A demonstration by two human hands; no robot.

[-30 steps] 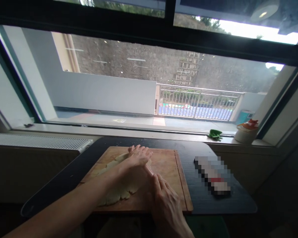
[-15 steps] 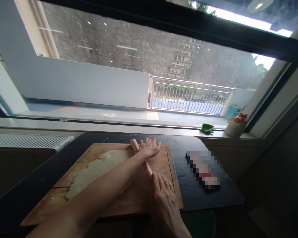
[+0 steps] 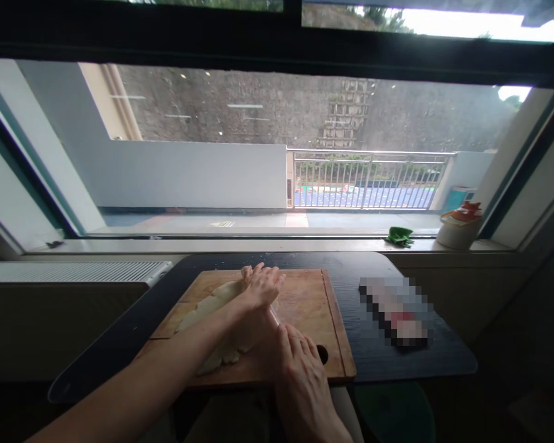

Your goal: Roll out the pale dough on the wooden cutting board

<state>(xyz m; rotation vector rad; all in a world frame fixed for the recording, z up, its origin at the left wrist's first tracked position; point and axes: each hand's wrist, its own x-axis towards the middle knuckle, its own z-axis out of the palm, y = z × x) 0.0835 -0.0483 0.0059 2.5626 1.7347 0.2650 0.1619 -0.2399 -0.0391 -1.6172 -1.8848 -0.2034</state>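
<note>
A sheet of flattened dough (image 3: 207, 306) with an uneven edge lies on the wooden board (image 3: 300, 289), partly covered by my left forearm. Across the dough's right side runs a slim rolling pin (image 3: 274, 316); only a short piece shows between my hands. My left hand (image 3: 262, 286) rests over the pin's far part, palm down, fingers stretched forward. At its near end, my right hand (image 3: 302, 369) lies flat with fingers extended, pressing on the pin rather than wrapped round it. Both pin ends are hidden beneath the hands.
The board sits on a dark table (image 3: 373, 363). A pixelated flat object (image 3: 394, 311) lies at its right. On the windowsill (image 3: 281, 246) are a green leafy bundle (image 3: 399, 236) and a pale pot with a red top (image 3: 460, 227). A white radiator (image 3: 69, 272) stands left, a green stool (image 3: 394, 412) below.
My hands and the rolling pin have moved left over the dough relative to the board, uncovering the board's hole near my right hand. The camera view has levelled.
</note>
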